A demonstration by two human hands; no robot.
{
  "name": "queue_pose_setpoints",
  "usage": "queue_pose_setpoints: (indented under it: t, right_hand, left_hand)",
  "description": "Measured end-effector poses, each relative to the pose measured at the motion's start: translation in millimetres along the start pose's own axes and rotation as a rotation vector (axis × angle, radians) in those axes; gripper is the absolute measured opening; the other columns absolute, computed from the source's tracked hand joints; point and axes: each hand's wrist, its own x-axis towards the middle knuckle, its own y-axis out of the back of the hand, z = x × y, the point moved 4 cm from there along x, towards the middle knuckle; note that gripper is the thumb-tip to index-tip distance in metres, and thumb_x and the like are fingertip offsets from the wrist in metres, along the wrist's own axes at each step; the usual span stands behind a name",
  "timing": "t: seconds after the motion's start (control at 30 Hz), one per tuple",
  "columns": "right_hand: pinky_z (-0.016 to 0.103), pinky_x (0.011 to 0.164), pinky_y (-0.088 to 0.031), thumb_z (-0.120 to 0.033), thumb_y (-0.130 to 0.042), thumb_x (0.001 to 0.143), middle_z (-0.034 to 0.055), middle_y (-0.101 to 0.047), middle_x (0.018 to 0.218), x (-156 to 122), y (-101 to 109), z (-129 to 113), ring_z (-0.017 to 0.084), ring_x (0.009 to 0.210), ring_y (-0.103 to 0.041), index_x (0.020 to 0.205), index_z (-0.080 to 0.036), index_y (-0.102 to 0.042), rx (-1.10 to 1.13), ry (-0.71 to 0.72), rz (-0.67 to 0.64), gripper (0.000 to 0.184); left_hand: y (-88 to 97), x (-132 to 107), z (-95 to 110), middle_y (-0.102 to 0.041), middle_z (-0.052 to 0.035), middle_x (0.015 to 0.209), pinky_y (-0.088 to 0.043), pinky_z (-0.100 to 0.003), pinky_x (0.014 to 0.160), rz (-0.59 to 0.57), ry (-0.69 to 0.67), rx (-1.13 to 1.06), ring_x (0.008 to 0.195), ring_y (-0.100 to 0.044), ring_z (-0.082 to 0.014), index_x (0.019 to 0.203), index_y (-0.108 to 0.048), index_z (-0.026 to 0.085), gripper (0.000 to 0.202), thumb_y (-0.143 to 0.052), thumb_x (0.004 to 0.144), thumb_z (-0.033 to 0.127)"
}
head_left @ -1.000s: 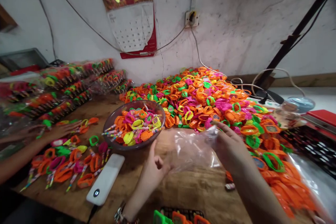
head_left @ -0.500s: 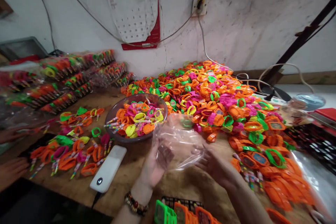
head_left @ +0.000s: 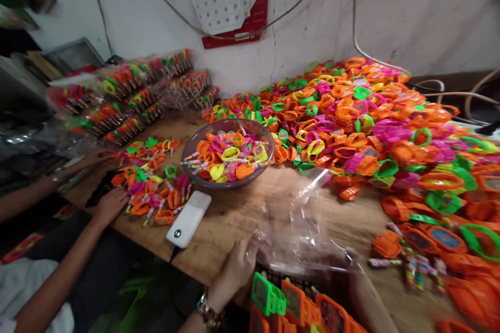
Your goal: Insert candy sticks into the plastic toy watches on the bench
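Observation:
My left hand (head_left: 242, 259), a beaded bracelet at its wrist, pinches the near left edge of a clear plastic bag (head_left: 302, 229). The bag stretches across to my right hand (head_left: 344, 265), which lies behind or within the film; its fingers are blurred and partly hidden. Just below both hands, at the bottom edge, stands a black rack (head_left: 279, 277) of toy watches, with a green watch (head_left: 267, 294) and several orange ones (head_left: 332, 315) in rows. Candy-like sticks poke up among them.
A purple bowl (head_left: 191, 176) holds toy watches and candy sticks. Behind it rises a big heap of watches (head_left: 339, 114). A white power bank (head_left: 189, 218) lies left. A co-worker's hands (head_left: 111, 207) are beside a smaller pile (head_left: 156, 195). Bagged packs (head_left: 128, 93) are stacked at the back left.
My hands and the plastic bag have come down and nearer, over the rack. The view has swung left and down, bringing more of the co-worker's arms in.

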Motion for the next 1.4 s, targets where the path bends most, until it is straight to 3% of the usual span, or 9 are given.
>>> queue_pose_setpoints:
  t: [0.17,0.4,0.53,0.6,0.7,0.9,1.07,1.2,1.4]
  right_hand:
    - [0.036,0.036,-0.043,-0.088,-0.049,0.057,0.0027,-0.049,0.035,-14,0,13,0.025,0.038,-0.054,0.048,-0.028,-0.062,0.012,0.013,0.026,0.062]
    - [0.039,0.061,-0.058,-0.069,-0.056,0.071,0.0082,-0.073,0.074,-66,25,17,0.028,0.069,-0.070,0.082,-0.023,-0.074,-0.085,-0.111,0.126,0.051]
    - [0.037,0.062,-0.057,-0.051,-0.060,0.078,0.0109,-0.070,0.093,-85,35,-13,0.023,0.070,-0.068,0.108,-0.019,-0.064,-0.390,0.176,0.494,0.044]
    - [0.036,0.064,-0.057,-0.043,-0.061,0.079,0.0087,-0.069,0.088,-84,36,-32,0.021,0.068,-0.066,0.106,-0.020,-0.065,-0.557,0.400,0.572,0.036]
    - [0.030,0.060,-0.056,-0.037,-0.061,0.083,0.0024,-0.069,0.074,-78,37,-53,0.018,0.062,-0.067,0.101,-0.024,-0.068,-0.695,0.609,0.474,0.022]
    - [0.028,0.060,-0.057,-0.040,-0.058,0.086,-0.0008,-0.075,0.080,-76,38,-74,0.019,0.067,-0.071,0.090,-0.033,-0.074,-0.766,0.577,0.186,0.018]
    - [0.027,0.048,-0.055,-0.049,-0.061,0.079,-0.0014,-0.075,0.075,-86,44,-77,0.020,0.060,-0.070,0.088,-0.035,-0.075,-0.806,0.422,0.071,0.022]
    - [0.024,0.049,-0.055,-0.043,-0.057,0.084,-0.0009,-0.076,0.080,-101,54,-72,0.019,0.064,-0.071,0.091,-0.032,-0.074,-0.901,0.480,0.067,0.022]
    - [0.017,0.060,-0.056,-0.027,-0.048,0.094,-0.0016,-0.074,0.083,-105,39,-94,0.013,0.066,-0.070,0.098,-0.026,-0.063,-0.938,0.810,0.025,0.016]
  left_hand:
    - [9.7,-25,0,-0.066,-0.0046,0.065,-0.042,-0.025,0.057,-0.112,0.023,0.419,0.058,-0.056,-0.0170,0.070,-0.068,0.017,0.042,-0.055,0.085,0.054]
    - [15.0,-55,-19,-0.073,-0.0057,0.078,-0.052,-0.030,0.072,-0.167,0.043,0.556,0.073,-0.067,-0.0242,0.101,-0.071,0.023,0.032,-0.050,0.089,0.043]
    - [27.5,-53,-9,-0.072,-0.0096,0.108,-0.055,-0.033,0.079,0.087,-0.309,0.781,0.094,-0.069,-0.0251,0.123,-0.060,0.023,0.041,-0.058,0.084,0.034]
    - [23.5,-48,6,-0.072,-0.0084,0.110,-0.053,-0.033,0.089,0.057,-0.575,0.810,0.100,-0.068,-0.0223,0.117,-0.063,0.024,0.033,-0.055,0.086,0.028]
    - [12.9,-38,26,-0.076,-0.0035,0.095,-0.054,-0.028,0.088,-0.116,-0.688,0.780,0.090,-0.071,-0.0190,0.100,-0.072,0.027,0.022,-0.060,0.083,0.021]
    - [5.0,-31,42,-0.077,-0.0006,0.080,-0.056,-0.019,0.069,-0.171,-0.412,0.702,0.073,-0.074,-0.0175,0.100,-0.073,0.027,0.020,-0.067,0.081,0.024]
    - [4.7,-54,60,-0.076,-0.0032,0.095,-0.055,-0.018,0.079,-0.153,-0.852,0.973,0.083,-0.073,-0.0170,0.117,-0.066,0.025,0.040,-0.068,0.079,0.013]
    - [1.9,-73,68,-0.076,-0.0062,0.094,-0.055,-0.023,0.086,-0.208,-1.223,1.122,0.093,-0.071,-0.0183,0.108,-0.069,0.019,0.028,-0.061,0.084,0.008]
    - [-3.9,-57,69,-0.074,-0.0006,0.081,-0.055,-0.015,0.073,-0.069,-1.006,0.946,0.072,-0.071,-0.0093,0.091,-0.067,0.017,0.010,-0.059,0.087,0.011]
